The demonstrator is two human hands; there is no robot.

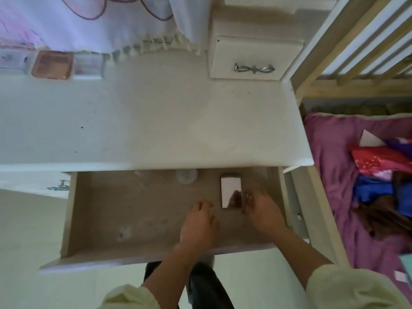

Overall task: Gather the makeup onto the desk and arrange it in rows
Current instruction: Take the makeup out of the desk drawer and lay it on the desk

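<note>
fingers of the left hand [198,219] hang loosely curled, holding nothing, left of the shiny mirrored case [230,190]; right hand [263,210] fingers, blurred, perhaps touch it, grasp cannot be told.

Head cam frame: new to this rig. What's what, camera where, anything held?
No robot here: a person's two bare hands, filmed by one wide-angle camera on their head, looking down. The white desk has its drawer pulled open. In it lie a small rectangular mirror and a round clear item at the back. The left hand is in the drawer left of the mirror, holding nothing. The right hand is at the mirror's right edge; blur hides whether it grips anything. A pink square case sits at the desk's back left.
</note>
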